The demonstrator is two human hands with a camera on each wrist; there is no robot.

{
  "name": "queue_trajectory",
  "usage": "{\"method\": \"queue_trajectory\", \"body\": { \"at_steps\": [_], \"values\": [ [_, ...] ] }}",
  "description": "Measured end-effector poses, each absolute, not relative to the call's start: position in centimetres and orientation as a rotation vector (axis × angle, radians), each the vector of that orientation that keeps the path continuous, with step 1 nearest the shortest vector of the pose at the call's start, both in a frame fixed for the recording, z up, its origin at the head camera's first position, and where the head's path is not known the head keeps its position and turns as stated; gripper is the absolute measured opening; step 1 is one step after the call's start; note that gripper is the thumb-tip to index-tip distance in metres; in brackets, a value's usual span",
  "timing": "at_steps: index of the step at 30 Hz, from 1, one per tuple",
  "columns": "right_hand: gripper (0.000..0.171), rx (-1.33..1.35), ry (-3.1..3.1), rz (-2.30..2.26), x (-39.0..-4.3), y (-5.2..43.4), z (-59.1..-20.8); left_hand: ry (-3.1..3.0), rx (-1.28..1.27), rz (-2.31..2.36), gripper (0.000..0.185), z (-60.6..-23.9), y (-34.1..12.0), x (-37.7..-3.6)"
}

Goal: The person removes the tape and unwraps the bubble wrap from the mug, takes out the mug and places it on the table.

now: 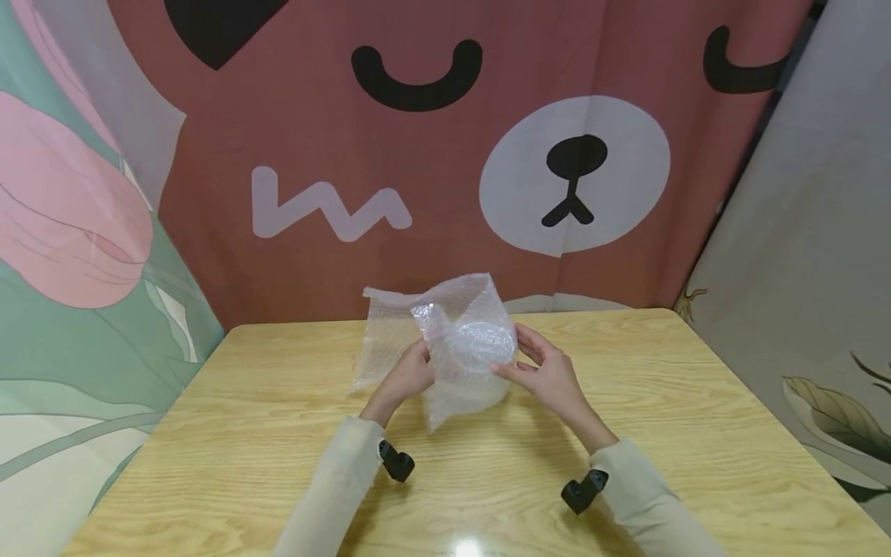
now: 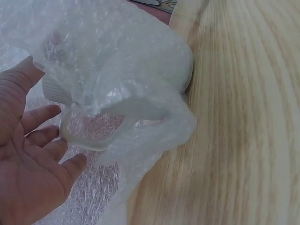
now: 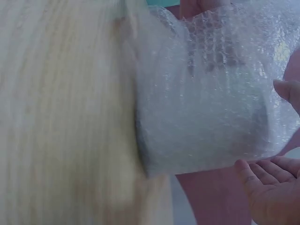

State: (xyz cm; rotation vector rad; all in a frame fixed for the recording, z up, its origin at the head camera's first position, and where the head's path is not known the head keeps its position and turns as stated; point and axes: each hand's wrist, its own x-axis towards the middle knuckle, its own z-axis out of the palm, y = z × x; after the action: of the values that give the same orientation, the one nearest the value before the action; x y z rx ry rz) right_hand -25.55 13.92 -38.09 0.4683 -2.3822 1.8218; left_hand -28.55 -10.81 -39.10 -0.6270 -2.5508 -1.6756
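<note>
A white ribbed mug (image 2: 56, 91) with a looped handle (image 2: 89, 144) is enveloped in bubble wrap (image 1: 397, 329); in the head view its round end shows through the plastic. My left hand (image 1: 411, 373) is at the handle side, partly behind a loose flap. In the left wrist view that hand (image 2: 37, 159) has spread, relaxed fingers at the handle and its thumb against the wrap's edge. My right hand (image 1: 550, 379) holds the wrapped mug from the right, thumb in front and fingers behind. Its fingertips (image 3: 241, 166) touch the wrap in the right wrist view.
The work goes on over a light wood-grain table (image 1: 264, 441). A printed curtain (image 1: 306, 139) with a bear face hangs behind its far edge, with a floral curtain (image 1: 800, 255) at the right. Black wrist cameras (image 1: 583, 492) sit on both sleeves.
</note>
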Motion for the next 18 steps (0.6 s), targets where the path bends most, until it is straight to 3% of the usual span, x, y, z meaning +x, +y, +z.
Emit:
{"method": "queue_trajectory", "body": {
  "at_steps": [9, 18],
  "values": [
    [0.069, 0.653, -2.267, 1.667, -26.2, 15.0, -34.8, -2.596, -0.597, -1.657, 0.049, -39.0, -10.9, -28.7],
    [0.055, 1.13, -2.244, 0.986, -28.4, 14.1, -30.6, -2.633, -0.569, -1.71, 0.044, -38.7, -11.3, -28.4]
  ]
}}
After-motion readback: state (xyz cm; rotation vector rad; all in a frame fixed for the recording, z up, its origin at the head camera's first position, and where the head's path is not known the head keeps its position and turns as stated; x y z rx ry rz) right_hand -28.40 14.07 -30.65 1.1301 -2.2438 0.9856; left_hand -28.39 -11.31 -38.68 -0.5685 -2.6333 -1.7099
